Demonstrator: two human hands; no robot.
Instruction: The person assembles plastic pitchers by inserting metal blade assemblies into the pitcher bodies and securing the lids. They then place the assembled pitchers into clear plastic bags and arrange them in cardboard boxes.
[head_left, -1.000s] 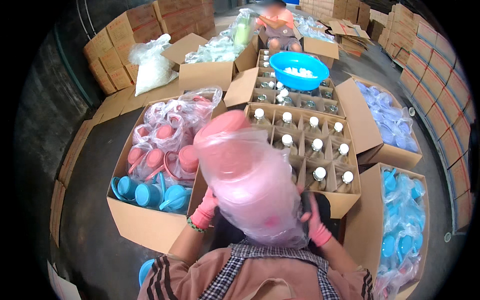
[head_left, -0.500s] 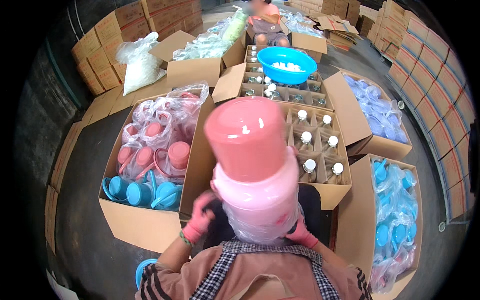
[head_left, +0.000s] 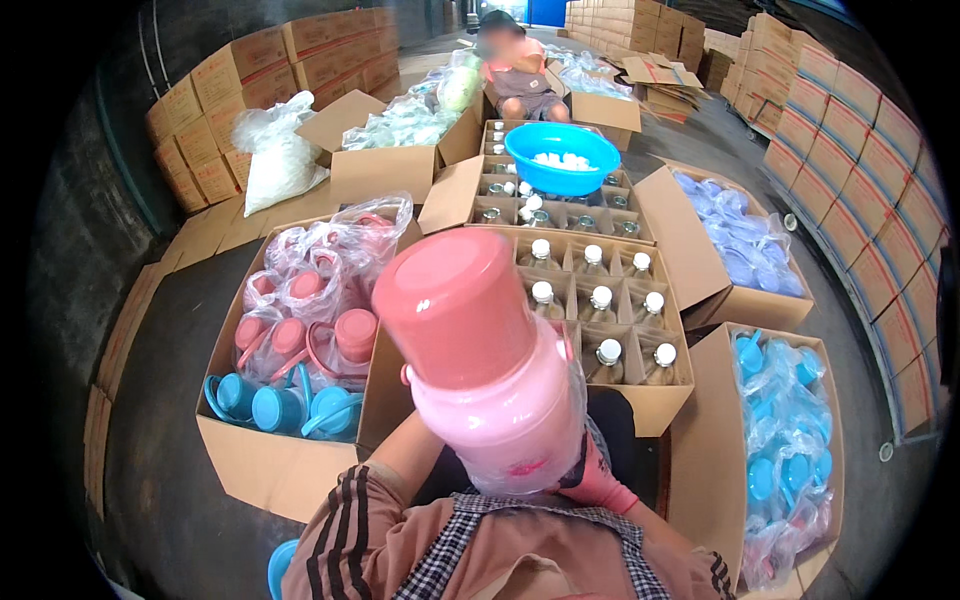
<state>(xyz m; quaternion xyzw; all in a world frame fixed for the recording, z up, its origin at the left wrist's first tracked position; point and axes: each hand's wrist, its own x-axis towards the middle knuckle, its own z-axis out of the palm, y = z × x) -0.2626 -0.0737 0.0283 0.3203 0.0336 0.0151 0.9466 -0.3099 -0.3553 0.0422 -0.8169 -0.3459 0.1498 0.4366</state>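
Note:
A large pink thermos flask [head_left: 490,430] with a darker pink cup lid [head_left: 455,305] stands tilted to the left in front of my body. Clear plastic film wraps its lower part. Against its lower right side is my right hand [head_left: 600,485], in a pink glove, its fingers curled round the base and partly hidden. My left forearm [head_left: 405,455] reaches up behind the flask, which covers my left hand completely. Just beyond the flask, a divided carton [head_left: 640,400] holds several glass bottles with white caps.
At left, a carton [head_left: 270,465] holds pink and blue flask tops in plastic. Further cartons [head_left: 700,450] at right hold blue and purple ones. A blue basin [head_left: 560,178] of white caps rests on another bottle carton. A person [head_left: 525,80] sits beyond; stacked boxes [head_left: 850,160] line the sides.
The flask has tipped and shifted left, uncovering more bottles. My left hand, visible beside the flask before, has gone up behind it. My right hand stays at the lower right.

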